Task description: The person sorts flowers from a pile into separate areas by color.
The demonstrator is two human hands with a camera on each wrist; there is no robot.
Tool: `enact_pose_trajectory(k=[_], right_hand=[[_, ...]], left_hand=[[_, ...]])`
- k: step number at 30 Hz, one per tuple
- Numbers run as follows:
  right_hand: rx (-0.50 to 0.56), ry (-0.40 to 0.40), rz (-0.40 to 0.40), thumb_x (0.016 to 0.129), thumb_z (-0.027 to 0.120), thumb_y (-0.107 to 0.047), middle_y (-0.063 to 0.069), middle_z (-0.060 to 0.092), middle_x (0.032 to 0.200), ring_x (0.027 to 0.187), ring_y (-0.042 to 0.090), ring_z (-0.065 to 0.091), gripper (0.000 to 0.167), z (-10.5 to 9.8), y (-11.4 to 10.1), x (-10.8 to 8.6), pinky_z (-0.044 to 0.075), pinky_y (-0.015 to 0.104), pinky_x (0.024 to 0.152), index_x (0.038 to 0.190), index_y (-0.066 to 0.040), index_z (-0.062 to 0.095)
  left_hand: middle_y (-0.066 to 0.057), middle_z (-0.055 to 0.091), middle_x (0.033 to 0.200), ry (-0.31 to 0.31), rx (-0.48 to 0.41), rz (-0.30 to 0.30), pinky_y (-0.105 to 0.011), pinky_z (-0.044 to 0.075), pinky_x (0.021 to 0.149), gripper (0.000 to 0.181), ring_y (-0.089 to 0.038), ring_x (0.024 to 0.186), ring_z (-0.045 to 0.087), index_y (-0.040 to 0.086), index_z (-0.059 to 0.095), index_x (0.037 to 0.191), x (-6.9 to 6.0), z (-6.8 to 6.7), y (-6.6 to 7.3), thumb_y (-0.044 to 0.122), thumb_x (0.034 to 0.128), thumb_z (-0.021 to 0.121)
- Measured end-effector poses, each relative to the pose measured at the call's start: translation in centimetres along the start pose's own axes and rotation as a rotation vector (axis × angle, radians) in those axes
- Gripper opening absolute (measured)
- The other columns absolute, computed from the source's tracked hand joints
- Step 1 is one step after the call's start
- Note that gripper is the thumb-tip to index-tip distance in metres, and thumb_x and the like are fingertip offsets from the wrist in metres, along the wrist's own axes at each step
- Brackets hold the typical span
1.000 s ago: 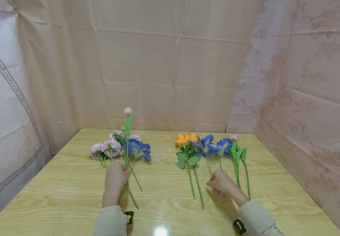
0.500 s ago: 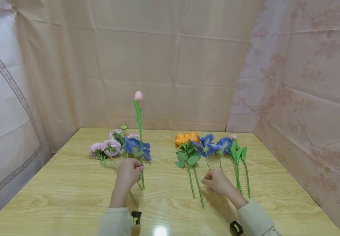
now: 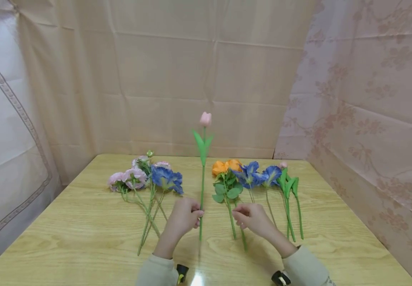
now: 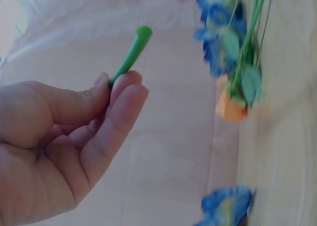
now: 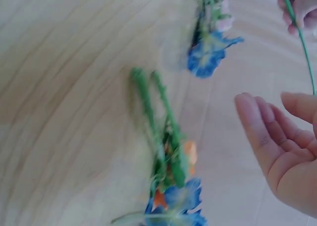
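My left hand (image 3: 185, 216) pinches the lower stem of a pink tulip (image 3: 206, 119) between thumb and fingers. The tulip stands upright above the middle of the table, with two green leaves on its stem. In the left wrist view the stem's green end (image 4: 132, 52) sticks out past the fingertips. My right hand (image 3: 254, 217) holds nothing; its fingers (image 5: 252, 119) are loosely bent, and the thumb stands apart from them. It hovers over the stems of the orange flowers (image 3: 226, 168), close to the blue flowers (image 3: 250, 174).
At the left lie pale pink flowers (image 3: 134, 179) and a blue flower (image 3: 167, 178), their stems crossing. Farther right are green-leaved tulips (image 3: 287, 184), one pink bud showing. All rest on the wooden table (image 3: 84, 238), with a beige cloth (image 3: 163, 71) hanging behind.
My left hand has lifted the pink tulip away from the left bunch and carried it right to the middle. My right hand has shifted slightly left.
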State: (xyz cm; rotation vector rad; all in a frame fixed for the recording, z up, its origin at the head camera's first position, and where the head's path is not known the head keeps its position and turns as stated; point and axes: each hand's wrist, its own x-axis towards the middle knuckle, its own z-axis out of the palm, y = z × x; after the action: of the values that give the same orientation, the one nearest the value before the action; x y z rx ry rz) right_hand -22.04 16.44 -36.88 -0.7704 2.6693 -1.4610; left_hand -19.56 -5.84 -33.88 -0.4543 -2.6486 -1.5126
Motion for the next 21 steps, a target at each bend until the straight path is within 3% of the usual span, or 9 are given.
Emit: enact_pose_trajectory(k=[4,8,12,17,21], right_hand=[[0.130,0.032,-0.090,0.090,0.053,-0.008,0.020,0.061,0.077,0.066,0.026,0.062,0.022,0.3,-1.3,0.0,0.052,0.033,0.055,0.098,0.012,0.058],[0.224,0.055,-0.161,0.090,0.051,-0.005,0.022,0.060,0.080,0.071,0.023,0.062,0.021,0.6,-2.5,-0.2,0.052,0.034,0.058,0.100,0.012,0.056],[0.272,0.060,-0.213,0.091,0.049,-0.001,0.022,0.060,0.080,0.070,0.018,0.062,0.018,0.8,-2.9,-0.3,0.052,0.035,0.059,0.098,0.013,0.055],[0.330,0.044,-0.197,0.089,0.050,0.003,0.028,0.058,0.083,0.068,0.018,0.062,0.019,0.9,-2.9,-0.5,0.051,0.038,0.061,0.099,0.018,0.053],[0.358,0.118,-0.162,0.086,0.053,0.004,0.028,0.058,0.082,0.065,0.015,0.062,0.019,1.1,-3.0,-0.8,0.051,0.036,0.062,0.098,0.019,0.053]], left_hand=[[-0.006,0.055,0.055,-0.097,-0.014,0.075,-0.023,0.047,0.045,0.015,-0.013,0.044,0.053,-0.002,0.057,0.067,-0.1,1.7,0.7,-0.007,0.0813,0.059],[-0.003,0.053,0.051,-0.152,0.003,0.141,-0.019,0.044,0.042,0.018,-0.010,0.042,0.052,0.000,0.056,0.063,-0.3,3.1,1.4,-0.006,0.0799,0.061],[-0.003,0.052,0.052,-0.179,0.001,0.145,-0.018,0.043,0.042,0.019,-0.010,0.043,0.051,0.000,0.055,0.062,-0.5,3.8,2.0,-0.005,0.0797,0.061],[-0.003,0.053,0.054,-0.191,0.011,0.149,-0.017,0.043,0.042,0.019,-0.011,0.043,0.052,0.001,0.055,0.062,-0.6,4.2,2.1,-0.007,0.0789,0.061],[-0.001,0.052,0.053,-0.200,0.031,0.163,-0.016,0.042,0.042,0.022,-0.011,0.043,0.053,0.002,0.053,0.061,-0.5,4.3,2.1,-0.006,0.0797,0.061]])
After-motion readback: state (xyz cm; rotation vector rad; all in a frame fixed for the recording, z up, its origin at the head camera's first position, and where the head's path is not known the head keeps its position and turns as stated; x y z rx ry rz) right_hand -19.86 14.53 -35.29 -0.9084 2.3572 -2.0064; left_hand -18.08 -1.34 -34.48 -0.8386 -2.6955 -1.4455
